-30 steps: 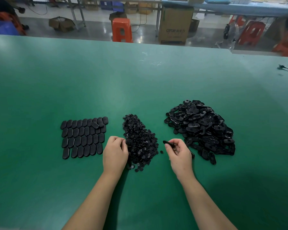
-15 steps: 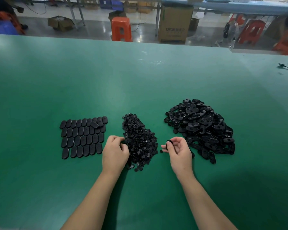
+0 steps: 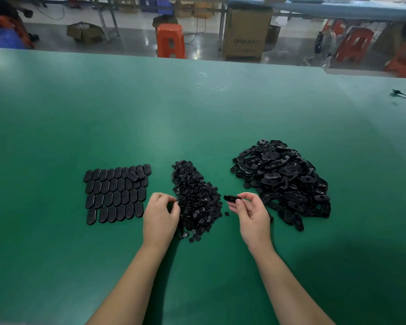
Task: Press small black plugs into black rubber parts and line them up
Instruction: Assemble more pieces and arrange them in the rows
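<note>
— Black finished parts (image 3: 117, 193) sit far left on the green tabletop (image 3: 197, 113), laid flat in neat rows with one lying askew across the top row. Is that where the next one goes?

— I judge so; the bottom row has the ragged end, so it likely lands there, long side touching its neighbour.

— What is the left hand (image 3: 161, 218) doing?

— It is at the left edge of the plug pile (image 3: 197, 200), fingers curled inward. They seem to pinch something dark, probably one plug, but it is too small to tell for sure.

— And to its right?

— The right hand (image 3: 252, 218) pinches a single rubber part (image 3: 232, 198) between thumb and fingers, holding it above the tabletop between the plug pile and the big heap of unfilled parts (image 3: 284, 181).

— How should the step go?

— Take only one plug and check which way it faces. Turn the part so its hole faces the left hand, support it from behind, and press straight in until the plug seats flush. Rubber gives, so a tilted push could leave the plug half in.

— Anything to watch?

— A stray plug (image 3: 226, 214) lies just below the held part; keep it out of the rows.
</note>
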Demonstrator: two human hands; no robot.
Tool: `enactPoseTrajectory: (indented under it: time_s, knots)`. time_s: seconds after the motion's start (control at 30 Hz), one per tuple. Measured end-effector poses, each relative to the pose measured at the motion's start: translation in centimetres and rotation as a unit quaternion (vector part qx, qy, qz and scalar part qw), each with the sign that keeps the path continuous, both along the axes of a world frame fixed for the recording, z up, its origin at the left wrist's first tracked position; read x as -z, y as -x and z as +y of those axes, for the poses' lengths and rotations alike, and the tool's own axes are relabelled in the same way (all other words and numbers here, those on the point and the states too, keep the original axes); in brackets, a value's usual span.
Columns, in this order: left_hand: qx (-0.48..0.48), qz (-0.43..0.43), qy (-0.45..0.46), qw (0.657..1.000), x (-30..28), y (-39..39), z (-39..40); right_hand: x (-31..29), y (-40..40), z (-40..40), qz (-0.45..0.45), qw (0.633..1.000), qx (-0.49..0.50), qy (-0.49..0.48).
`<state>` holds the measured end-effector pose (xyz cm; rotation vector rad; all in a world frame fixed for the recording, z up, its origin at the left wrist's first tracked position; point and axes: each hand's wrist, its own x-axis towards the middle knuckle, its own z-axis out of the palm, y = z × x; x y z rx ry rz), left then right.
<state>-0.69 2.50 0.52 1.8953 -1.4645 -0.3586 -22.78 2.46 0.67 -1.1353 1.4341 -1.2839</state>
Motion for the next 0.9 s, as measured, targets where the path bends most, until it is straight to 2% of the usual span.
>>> enactPoseTrajectory:
  time_s: [0.17, 0.37, 0.57, 0.73, 0.9]
  knots:
    - [0.007, 0.029, 0.019, 0.999, -0.5, 0.0, 0.2, 0.1, 0.0, -0.1, -0.01, 1.0, -0.004, 0.004]
    - [-0.012, 0.151, 0.05, 0.987, -0.6, -0.2, 0.3, 0.5, 0.0, -0.2, 0.001, 1.0, -0.009, 0.0]
    - [-0.016, 0.208, 0.052, 0.977, -0.7, -0.2, 0.1, 0.3, -0.2, -0.2, 0.019, 1.0, -0.012, 0.003]
    - [-0.058, 0.401, 0.028, 0.914, -2.1, 0.5, -0.8, 0.2, -0.3, -0.4, 0.031, 0.999, -0.009, -0.005]
    - [-0.025, 0.453, 0.027, 0.891, -3.7, 2.0, -0.9, 0.2, -0.2, -0.2, 0.031, 0.999, -0.006, -0.006]
